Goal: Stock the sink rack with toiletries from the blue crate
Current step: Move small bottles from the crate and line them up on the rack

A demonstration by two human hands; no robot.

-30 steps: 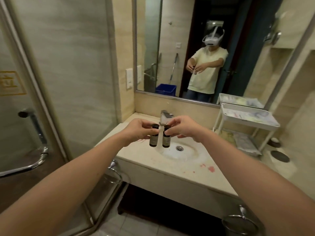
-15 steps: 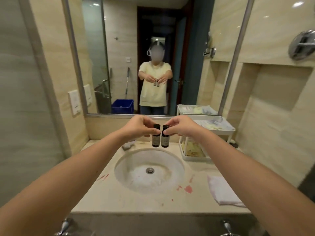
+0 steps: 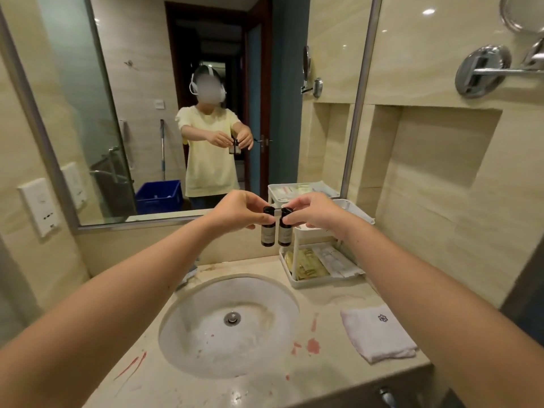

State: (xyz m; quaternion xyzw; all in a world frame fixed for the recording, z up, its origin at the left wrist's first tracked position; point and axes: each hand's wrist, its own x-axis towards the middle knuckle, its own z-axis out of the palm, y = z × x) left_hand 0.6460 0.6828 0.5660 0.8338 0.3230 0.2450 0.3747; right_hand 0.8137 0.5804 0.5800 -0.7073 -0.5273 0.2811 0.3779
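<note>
This is looking like a hotel bathroom: a round sink [image 3: 200, 343] is sitting in a stone table [image 3: 323, 378] under a wide wall mirror [image 3: 132, 83], a folded logo towel [image 3: 378, 334] is lying nearby, and a white rack [image 3: 297, 283] is holding sachets.

Both bare arms stretch forward, forearms converging. The left hand [image 3: 235, 212] pinches the left dark bottle [image 3: 268, 232] at its cap with curled fingers; the right hand [image 3: 316, 212] pinches the right dark bottle [image 3: 285, 232] likewise, the fingertips of the two hands close together
</note>
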